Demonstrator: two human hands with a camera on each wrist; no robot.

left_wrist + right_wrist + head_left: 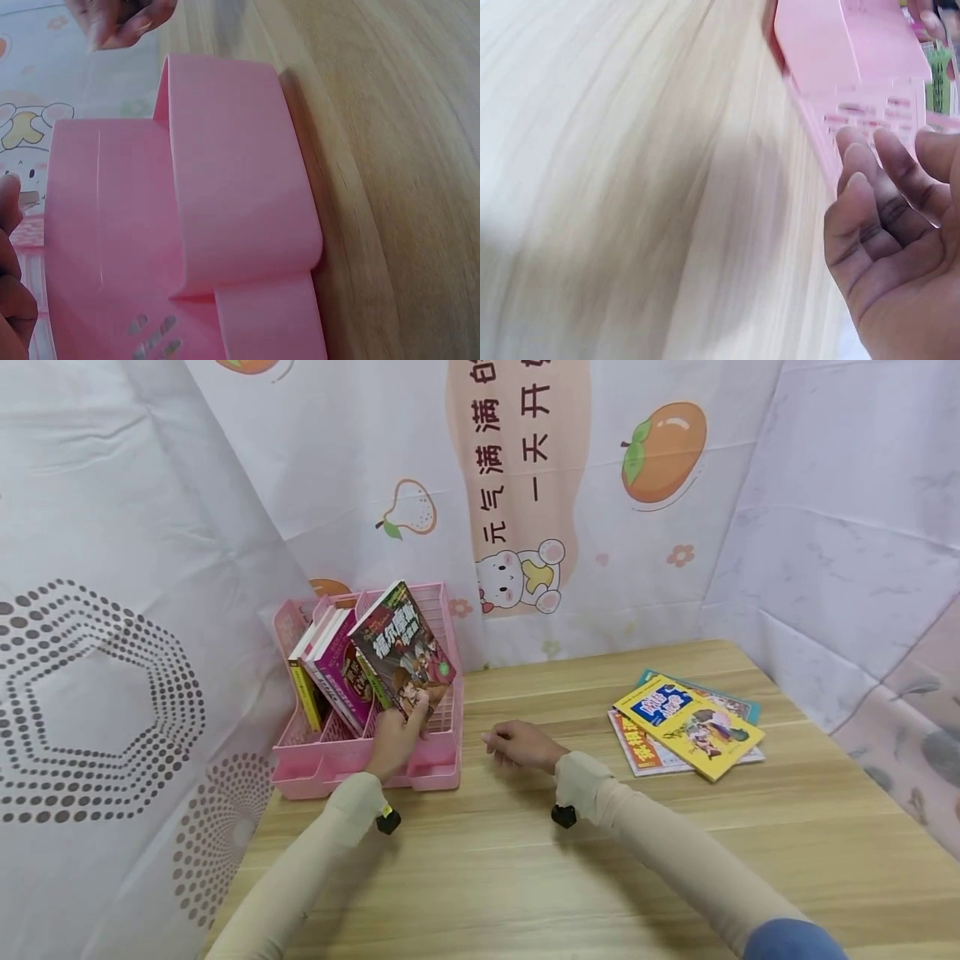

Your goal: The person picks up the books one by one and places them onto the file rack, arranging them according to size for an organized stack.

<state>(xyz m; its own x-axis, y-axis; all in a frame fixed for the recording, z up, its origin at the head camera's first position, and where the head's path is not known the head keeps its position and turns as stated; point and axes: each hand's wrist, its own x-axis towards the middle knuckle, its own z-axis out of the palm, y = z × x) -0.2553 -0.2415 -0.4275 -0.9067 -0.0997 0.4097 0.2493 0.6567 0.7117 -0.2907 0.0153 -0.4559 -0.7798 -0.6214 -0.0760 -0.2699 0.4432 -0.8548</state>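
Observation:
A dark comic-style book [405, 647] is tilted over the right section of a pink desktop book rack [457, 727]. My left hand [397, 735] grips its lower edge, thumb on the cover. In the left wrist view only some curled fingers [11, 285] show at the left edge, beside the rack. My right hand [523, 745] hovers just right of the rack, its fingers loosely bent and nothing in them. The right wrist view shows that palm [915, 292] with the fingers half curled. Purple and white books [337, 672] lean in the rack's middle section.
A yellow-spined book [306, 697] stands in the rack's left section. On the wooden table [510, 877], at the right, a yellow book [690, 722] lies across a few other books. Patterned curtains [337, 460] hang behind and at both sides.

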